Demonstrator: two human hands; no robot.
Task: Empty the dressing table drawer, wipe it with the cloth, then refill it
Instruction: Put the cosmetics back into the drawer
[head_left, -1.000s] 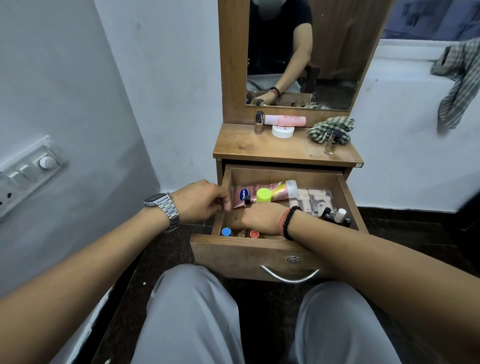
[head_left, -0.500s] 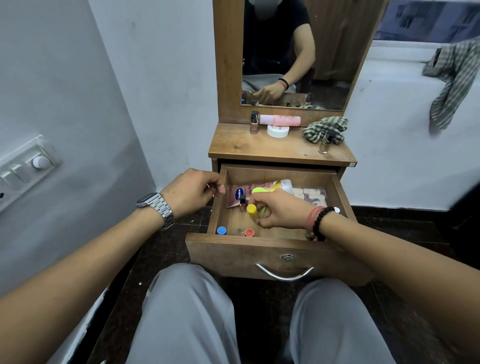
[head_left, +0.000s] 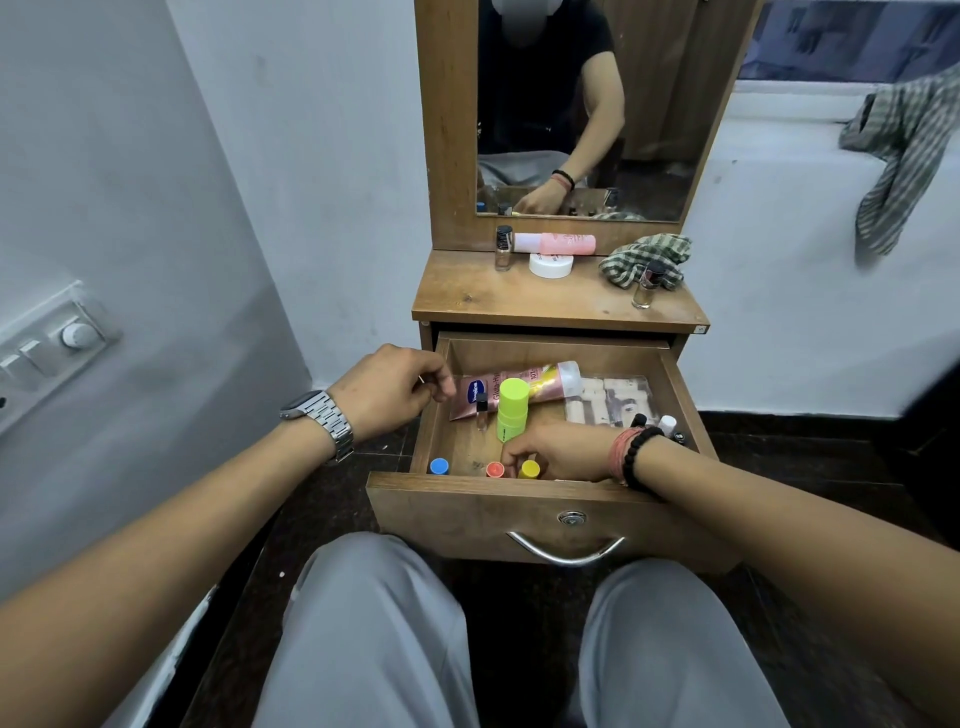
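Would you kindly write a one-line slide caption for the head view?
Right hand reaches among small capped bottles at the front of the open drawer; left hand rests at its left edge.

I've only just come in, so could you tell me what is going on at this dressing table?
A seated person is working in the open drawer. The right hand reaches into its front, fingers curled at the yellow-capped bottle beside the red cap. The left hand rests at the drawer's left edge, loosely curled; whether it holds anything is unclear. A pink tube, green bottle and other items lie inside. The cloth sits on the tabletop.
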